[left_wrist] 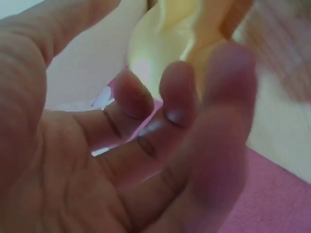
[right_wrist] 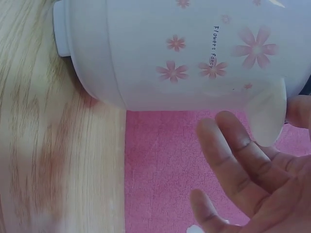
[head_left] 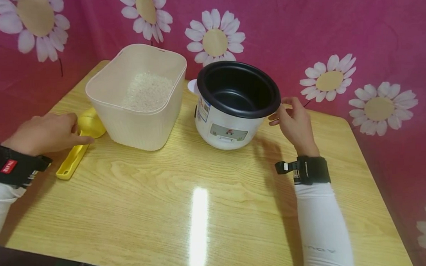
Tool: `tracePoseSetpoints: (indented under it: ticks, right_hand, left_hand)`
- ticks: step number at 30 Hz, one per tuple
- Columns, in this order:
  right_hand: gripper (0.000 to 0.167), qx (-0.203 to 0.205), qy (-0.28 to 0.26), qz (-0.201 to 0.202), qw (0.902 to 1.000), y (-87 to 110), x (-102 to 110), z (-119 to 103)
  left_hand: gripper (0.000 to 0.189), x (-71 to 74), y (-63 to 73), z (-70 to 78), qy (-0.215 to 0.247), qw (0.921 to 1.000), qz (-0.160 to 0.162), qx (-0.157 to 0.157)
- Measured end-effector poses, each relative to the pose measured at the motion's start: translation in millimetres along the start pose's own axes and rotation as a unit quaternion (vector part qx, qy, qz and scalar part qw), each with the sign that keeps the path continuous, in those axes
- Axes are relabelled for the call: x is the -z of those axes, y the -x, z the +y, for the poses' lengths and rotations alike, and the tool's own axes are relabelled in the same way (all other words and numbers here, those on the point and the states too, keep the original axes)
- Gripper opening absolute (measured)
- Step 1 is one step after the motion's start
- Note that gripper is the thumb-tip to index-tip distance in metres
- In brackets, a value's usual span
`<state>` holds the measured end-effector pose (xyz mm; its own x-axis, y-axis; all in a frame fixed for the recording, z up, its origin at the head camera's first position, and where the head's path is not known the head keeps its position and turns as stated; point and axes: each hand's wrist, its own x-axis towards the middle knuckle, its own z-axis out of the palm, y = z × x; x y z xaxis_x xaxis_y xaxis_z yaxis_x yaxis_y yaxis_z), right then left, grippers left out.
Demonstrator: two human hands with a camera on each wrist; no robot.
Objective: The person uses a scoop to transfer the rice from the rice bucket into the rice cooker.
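My left hand (head_left: 44, 133) hovers at a yellow scoop (head_left: 72, 159) on the table's left side, beside the rice bin. In the left wrist view its fingers bend loosely, with the blurred scoop (left_wrist: 165, 43) beyond them. My right hand (head_left: 294, 120) is at the right side handle of a white rice cooker (head_left: 227, 131). Seen from the right wrist, the handle (right_wrist: 267, 116) lies between thumb and index finger, which pinch it, while the other fingers stay loose. The cooker has no lid on, and its black inner pot (head_left: 235, 98) shows a bare bottom.
A pale plastic bin (head_left: 135, 126) holding white rice (head_left: 149, 91) stands left of the cooker. Both stand toward the back of a wooden table (head_left: 143, 209). A pink cloth (head_left: 273, 29) with white daisies hangs behind and at both sides.
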<state>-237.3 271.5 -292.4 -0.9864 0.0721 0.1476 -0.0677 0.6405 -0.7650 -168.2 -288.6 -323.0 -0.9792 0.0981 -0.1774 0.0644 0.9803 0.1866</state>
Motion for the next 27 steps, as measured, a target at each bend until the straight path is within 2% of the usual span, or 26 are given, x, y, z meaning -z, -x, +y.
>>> tracePoseSetpoints:
  ticks: [3,6,10,16,20,23,27]
  right_hand:
    - [0.054,-0.004,-0.021,0.012,0.9997,-1.1,-2.7,1.1]
    - [0.048,0.003,-0.071,0.030,0.9970,-2.5,-8.2,3.2]
    - [0.038,0.003,-0.128,0.043,0.9908,-4.3,-15.6,5.1]
    - [0.039,-0.023,-0.160,0.048,0.9857,-5.7,-19.5,5.5]
    - [0.037,-0.027,-0.187,0.051,0.9808,-7.1,-21.3,6.5]
    - [0.037,-0.025,-0.196,0.051,0.9789,-8.0,-22.6,7.5]
    - [0.036,-0.022,-0.204,0.046,0.9778,-7.9,-24.2,8.3]
  left_hand:
    - [0.054,-4.8,-5.4,-1.6,0.000,0.9999,-0.003,-0.015]
    - [0.053,-7.5,-10.9,-3.3,0.001,0.9996,-0.007,-0.027]
    - [0.055,-9.5,-14.8,-4.3,0.001,0.9995,-0.013,-0.027]
    - [0.062,-11.5,-15.5,-1.2,0.002,1.0000,0.001,-0.004]
    - [0.061,-12.0,-19.1,1.8,0.015,0.9999,0.006,-0.004]
    - [0.056,-12.3,-24.9,0.9,0.039,0.9990,-0.020,-0.013]
    - [0.052,-12.3,-33.2,-5.2,0.080,0.9953,-0.054,0.000]
